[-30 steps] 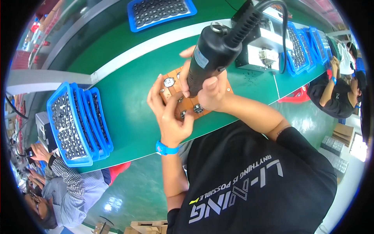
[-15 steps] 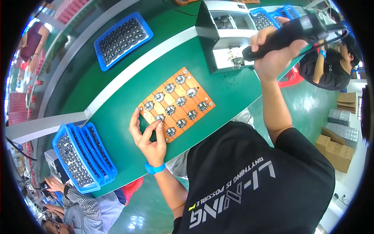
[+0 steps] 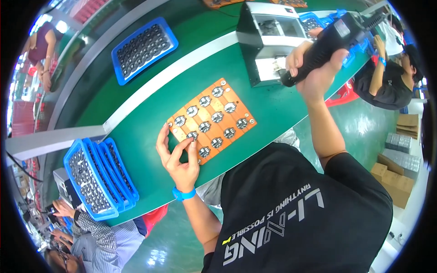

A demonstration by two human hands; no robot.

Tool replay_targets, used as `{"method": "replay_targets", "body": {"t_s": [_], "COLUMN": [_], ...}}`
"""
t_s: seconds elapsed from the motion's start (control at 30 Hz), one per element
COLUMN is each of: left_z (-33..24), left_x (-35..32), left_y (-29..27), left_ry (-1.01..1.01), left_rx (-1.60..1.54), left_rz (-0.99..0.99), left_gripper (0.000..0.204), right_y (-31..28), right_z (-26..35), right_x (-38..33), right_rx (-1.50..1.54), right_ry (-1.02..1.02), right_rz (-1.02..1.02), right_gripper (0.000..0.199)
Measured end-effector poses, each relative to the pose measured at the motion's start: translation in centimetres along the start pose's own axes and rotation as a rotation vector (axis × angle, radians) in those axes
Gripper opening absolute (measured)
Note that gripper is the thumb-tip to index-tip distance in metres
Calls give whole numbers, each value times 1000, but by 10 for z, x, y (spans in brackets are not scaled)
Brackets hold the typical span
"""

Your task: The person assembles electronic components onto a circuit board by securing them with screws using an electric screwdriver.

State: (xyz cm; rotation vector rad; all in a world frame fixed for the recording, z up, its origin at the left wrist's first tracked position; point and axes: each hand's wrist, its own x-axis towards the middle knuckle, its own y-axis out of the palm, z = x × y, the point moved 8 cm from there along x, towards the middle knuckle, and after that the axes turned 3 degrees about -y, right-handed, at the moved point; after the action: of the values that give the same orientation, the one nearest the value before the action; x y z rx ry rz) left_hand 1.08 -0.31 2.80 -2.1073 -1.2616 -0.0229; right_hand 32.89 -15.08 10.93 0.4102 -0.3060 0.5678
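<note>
An orange fixture plate (image 3: 214,120) lies on the green bench, with several small round black-and-silver parts (image 3: 217,117) seated in its recesses. My left hand (image 3: 180,159) is at the plate's left corner. Its thumb and forefinger close on one small round part (image 3: 192,135), and the other fingers lie along the plate's edge. My right hand (image 3: 316,82) is wrapped round a black electric screwdriver (image 3: 323,48). The screwdriver's front end is by the lower opening of a black-and-white screw feeder (image 3: 250,50); its tip cannot be made out.
A blue tray (image 3: 174,38) of dark round parts stands beyond the white rail (image 3: 168,75). Several stacked blue trays (image 3: 111,214) are at the bench's left end. Co-workers sit left and right. Cardboard boxes (image 3: 396,184) stand on the floor at right.
The screwdriver in my right hand has shifted slightly left and down, in front of the feeder. My left hand keeps its place on the plate; the whole view has shifted a little.
</note>
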Motion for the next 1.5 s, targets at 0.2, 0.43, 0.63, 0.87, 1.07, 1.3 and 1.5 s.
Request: {"method": "replay_targets", "body": {"t_s": [0.2, 0.43, 0.63, 0.87, 1.07, 1.3, 1.5], "left_z": [6, 9, 16, 17, 15, 14, 10], "left_x": [-1, -1, -2, -2, -3, 0, 0], "left_y": [-1, -8, -9, -9, -8, -9, -10], "left_ry": [12, -9, -3, -16, -4, -4, 20], "left_rx": [-45, -49, -74, -64, -51, -59, -49], "left_rz": [-18, -70, -68, -58, -69, -67, -65], "left_gripper": [16, 15, 15, 13, 14, 13, 14], "right_y": [103, 182, 194, 195, 193, 200, 215], "right_z": [-16, -56, -70, -70, -71, -77, -81], "right_x": [-57, -95, -103, -111, -115, -123, -110], "right_rx": [306, 270, 257, 219, 276, 430, 316], "right_ry": [35, 73, 105, 70, 21, 41, 150], "right_rz": [272, 450, 503, 547, 555, 638, 574], "right_gripper": [95, 95, 93, 91, 88, 86, 81]}}
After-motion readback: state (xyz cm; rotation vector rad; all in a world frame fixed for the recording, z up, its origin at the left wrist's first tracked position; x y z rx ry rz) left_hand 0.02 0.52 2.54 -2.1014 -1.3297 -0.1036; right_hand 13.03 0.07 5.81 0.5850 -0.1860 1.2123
